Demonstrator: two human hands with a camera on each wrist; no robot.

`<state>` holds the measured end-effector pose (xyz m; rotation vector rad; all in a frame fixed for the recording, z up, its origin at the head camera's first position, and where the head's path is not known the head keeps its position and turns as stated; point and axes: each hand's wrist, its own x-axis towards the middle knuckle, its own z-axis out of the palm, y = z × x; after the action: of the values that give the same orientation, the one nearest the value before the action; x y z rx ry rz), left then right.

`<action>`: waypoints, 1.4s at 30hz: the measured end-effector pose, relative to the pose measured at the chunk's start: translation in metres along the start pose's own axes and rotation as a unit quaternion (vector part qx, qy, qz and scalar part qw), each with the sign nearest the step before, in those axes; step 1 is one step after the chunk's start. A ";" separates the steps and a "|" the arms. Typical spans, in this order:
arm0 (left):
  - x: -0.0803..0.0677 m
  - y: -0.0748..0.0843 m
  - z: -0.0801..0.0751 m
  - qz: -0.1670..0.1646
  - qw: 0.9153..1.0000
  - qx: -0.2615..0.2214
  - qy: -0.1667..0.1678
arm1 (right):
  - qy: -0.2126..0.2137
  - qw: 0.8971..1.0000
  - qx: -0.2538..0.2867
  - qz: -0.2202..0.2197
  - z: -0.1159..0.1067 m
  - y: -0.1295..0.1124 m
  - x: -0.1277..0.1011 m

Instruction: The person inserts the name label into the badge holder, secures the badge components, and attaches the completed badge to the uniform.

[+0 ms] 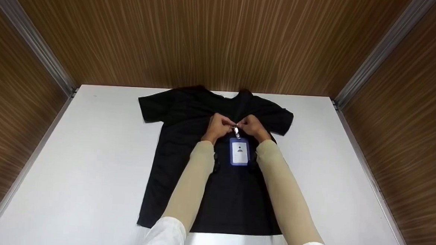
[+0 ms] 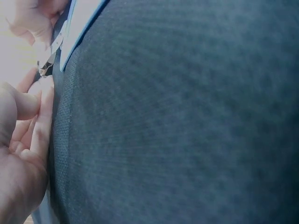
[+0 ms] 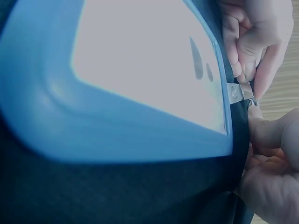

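A blue badge holder point(image 1: 239, 152) with a white card lies upright on the front of a black T-shirt point(image 1: 232, 198), its metal clip point(image 1: 237, 132) pointing toward the collar. At the clip's upper end my left hand point(image 1: 217, 127) pinches with thumb and fingers. From the other side my right hand point(image 1: 253, 126) pinches the same end, thumb tip against the metal point(image 3: 254, 101). Both sets of fingertips nearly meet there. The small part between them is mostly hidden. In the right wrist view the badge holder point(image 3: 135, 135) fills much of the foreground.
The T-shirt is spread flat on a white table point(image 1: 89, 160), its collar near the far edge. Wood-grain panels point(image 1: 222, 37) rise behind and on both sides, with metal strips along the corners. A darker band runs from the collar toward the clip.
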<state>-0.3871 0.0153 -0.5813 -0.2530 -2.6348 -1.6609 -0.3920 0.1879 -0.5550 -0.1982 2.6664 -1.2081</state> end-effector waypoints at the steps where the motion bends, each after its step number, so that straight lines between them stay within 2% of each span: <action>1: 0.000 0.001 0.000 0.000 1.000 0.011 0.001 | 0.001 1.000 -0.002 0.000 0.000 0.000 0.000; 6: 0.000 0.004 0.000 -0.008 0.999 0.039 0.001 | 0.003 1.000 -0.015 0.004 -0.001 0.001 0.001; 11: 0.000 0.004 0.000 -0.016 0.999 0.037 -0.001 | -0.005 1.000 -0.023 0.004 -0.002 0.001 0.001; 19: -0.001 -0.001 0.000 -0.018 1.000 -0.014 -0.010 | -0.002 1.000 0.004 0.017 -0.001 0.000 -0.001; 23: -0.001 -0.002 0.000 -0.020 0.998 -0.050 -0.021 | 0.002 1.000 -0.001 0.026 -0.001 0.000 0.000; 26: -0.001 -0.003 0.002 -0.027 0.995 -0.089 -0.022 | 0.019 0.999 -0.010 0.030 -0.004 0.001 0.001; 29: -0.002 -0.004 0.003 -0.034 0.991 -0.126 -0.024 | 0.071 0.997 -0.028 0.019 -0.005 0.002 0.002; 31: -0.003 -0.005 0.003 -0.030 0.990 -0.132 -0.025 | 0.109 0.993 -0.051 -0.006 -0.004 0.004 0.002; 33: -0.003 -0.008 0.003 -0.014 0.994 -0.102 -0.021 | 0.136 0.987 -0.085 -0.032 -0.003 0.006 0.002; 35: -0.003 -0.009 0.000 0.011 0.999 -0.041 -0.009 | 0.134 0.983 -0.118 -0.052 -0.001 0.006 0.002; 38: -0.002 -0.011 -0.005 0.036 0.997 0.065 0.015 | 0.083 0.982 -0.163 -0.055 -0.001 0.004 0.003; 40: -0.002 -0.010 -0.008 0.032 0.993 0.117 0.013 | 0.038 0.982 -0.179 -0.035 -0.001 0.005 0.004; 42: -0.001 -0.010 -0.010 0.015 0.989 0.146 0.001 | -0.001 0.981 -0.193 -0.014 -0.002 0.008 0.005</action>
<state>-0.3878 0.0018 -0.5856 -0.2798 -2.8099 -1.2411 -0.3976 0.1936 -0.5610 -0.2962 2.8791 -0.6815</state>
